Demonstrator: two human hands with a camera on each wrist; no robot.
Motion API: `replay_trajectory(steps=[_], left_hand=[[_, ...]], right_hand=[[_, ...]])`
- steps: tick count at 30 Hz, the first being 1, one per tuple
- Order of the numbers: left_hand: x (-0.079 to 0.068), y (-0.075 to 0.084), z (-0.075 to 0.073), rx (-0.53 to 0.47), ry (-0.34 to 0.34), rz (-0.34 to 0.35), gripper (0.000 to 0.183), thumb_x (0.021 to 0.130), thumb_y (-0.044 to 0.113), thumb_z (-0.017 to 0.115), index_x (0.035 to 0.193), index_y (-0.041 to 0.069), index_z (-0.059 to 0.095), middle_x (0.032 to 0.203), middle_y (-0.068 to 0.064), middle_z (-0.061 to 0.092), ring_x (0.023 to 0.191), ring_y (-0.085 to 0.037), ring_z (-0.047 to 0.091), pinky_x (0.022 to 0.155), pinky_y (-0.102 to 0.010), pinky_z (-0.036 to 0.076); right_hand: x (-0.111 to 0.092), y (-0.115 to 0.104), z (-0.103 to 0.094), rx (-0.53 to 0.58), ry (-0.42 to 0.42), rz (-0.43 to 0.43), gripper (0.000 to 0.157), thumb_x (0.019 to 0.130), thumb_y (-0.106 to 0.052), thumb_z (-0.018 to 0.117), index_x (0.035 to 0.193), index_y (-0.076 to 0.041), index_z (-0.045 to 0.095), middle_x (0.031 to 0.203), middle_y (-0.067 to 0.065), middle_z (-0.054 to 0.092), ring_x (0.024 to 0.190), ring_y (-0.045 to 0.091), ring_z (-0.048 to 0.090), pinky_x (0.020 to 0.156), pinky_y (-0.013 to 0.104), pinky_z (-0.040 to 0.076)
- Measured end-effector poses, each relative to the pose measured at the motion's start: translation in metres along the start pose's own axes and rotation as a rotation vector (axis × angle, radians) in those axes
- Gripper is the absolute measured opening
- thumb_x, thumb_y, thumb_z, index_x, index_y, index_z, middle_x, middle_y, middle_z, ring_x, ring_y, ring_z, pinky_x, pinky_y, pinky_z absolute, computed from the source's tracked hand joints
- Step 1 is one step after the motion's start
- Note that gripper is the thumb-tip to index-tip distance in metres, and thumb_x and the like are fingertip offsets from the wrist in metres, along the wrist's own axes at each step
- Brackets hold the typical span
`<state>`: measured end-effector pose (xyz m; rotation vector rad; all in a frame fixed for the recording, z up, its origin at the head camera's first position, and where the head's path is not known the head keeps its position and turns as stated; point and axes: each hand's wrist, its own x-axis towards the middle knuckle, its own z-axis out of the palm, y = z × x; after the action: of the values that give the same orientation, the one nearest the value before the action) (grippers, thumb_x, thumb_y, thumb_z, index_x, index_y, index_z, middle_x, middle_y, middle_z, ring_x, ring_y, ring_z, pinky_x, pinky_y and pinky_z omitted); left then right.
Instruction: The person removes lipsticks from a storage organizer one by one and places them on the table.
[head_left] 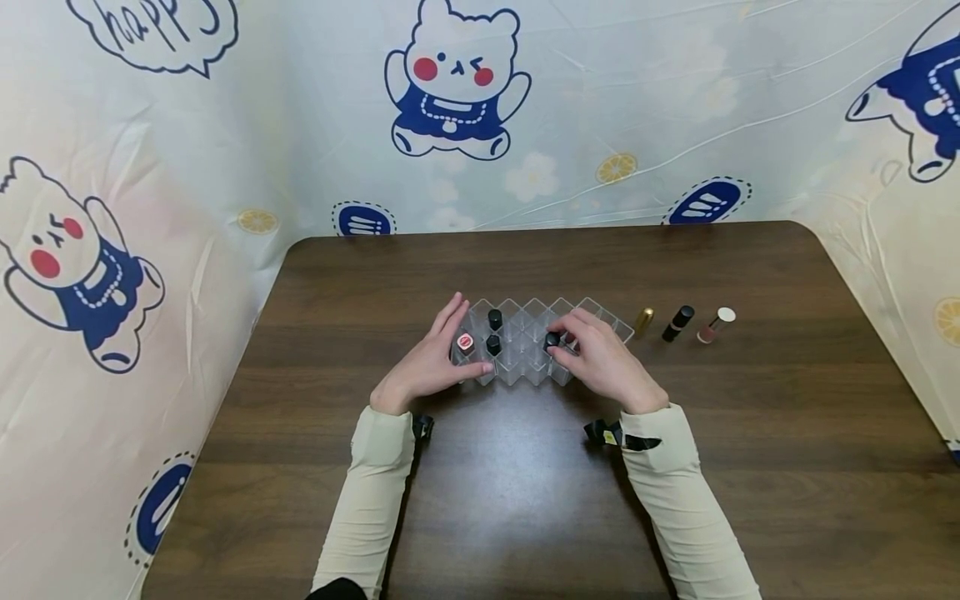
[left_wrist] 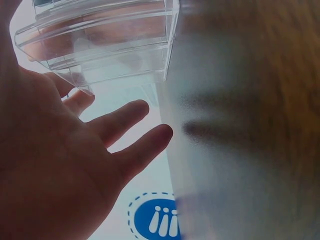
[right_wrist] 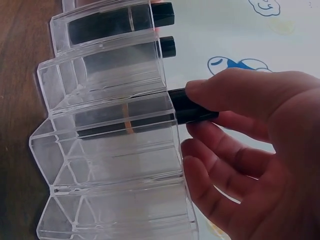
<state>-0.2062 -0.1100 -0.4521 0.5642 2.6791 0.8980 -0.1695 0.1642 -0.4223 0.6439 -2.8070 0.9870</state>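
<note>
A clear plastic lipstick organizer [head_left: 525, 333] with zigzag compartments stands on the table. My right hand [head_left: 603, 358] pinches the black cap of a lipstick tube [right_wrist: 182, 106] between thumb and fingers; its lower part, with a gold band, is inside a compartment. My left hand [head_left: 427, 362] rests against the organizer's left end, thumb along the front and straight fingers along the side. In the left wrist view two fingers [left_wrist: 145, 145] extend apart from the plastic. At the organizer's left sit a tube with a pink-and-white top [head_left: 465, 342] and two black-capped tubes [head_left: 493, 345].
Right of the organizer, a gold tube [head_left: 643, 320], a black tube [head_left: 678, 323] and a pinkish tube with a white cap [head_left: 716, 325] lie or stand in a row. The brown wooden table [head_left: 487, 500] meets printed curtains [head_left: 600, 100] at the back and sides.
</note>
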Motion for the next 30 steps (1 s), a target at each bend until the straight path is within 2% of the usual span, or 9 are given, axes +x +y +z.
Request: replay_trajectory(steps=[19, 30], left_hand=[[-0.0009, 0.0004, -0.0004, -0.006, -0.006, 0.001, 0.1, 0.066, 0.071, 0.057, 0.139, 0.043, -0.005, 0.143, 0.029, -0.017, 0.135, -0.017, 0.022, 0.098, -0.045, 0.036], [0.0002, -0.0012, 0.0007, 0.004, 0.002, 0.002, 0.1, 0.066, 0.072, 0.056, 0.139, 0.044, -0.005, 0.144, 0.027, -0.016, 0.135, -0.016, 0.022, 0.098, -0.044, 0.036]], right_hand=[[-0.0013, -0.0007, -0.0048, 0.147, 0.036, 0.013, 0.022, 0.083, -0.016, 0.063, 0.104, -0.009, 0.06, 0.095, 0.001, 0.056, 0.078, 0.013, 0.059, 0.07, 0.034, 0.051], [-0.0012, -0.0013, -0.0071, 0.165, 0.072, 0.001, 0.021, 0.083, -0.016, 0.063, 0.103, -0.01, 0.06, 0.093, 0.0, 0.057, 0.078, 0.012, 0.059, 0.069, 0.034, 0.051]])
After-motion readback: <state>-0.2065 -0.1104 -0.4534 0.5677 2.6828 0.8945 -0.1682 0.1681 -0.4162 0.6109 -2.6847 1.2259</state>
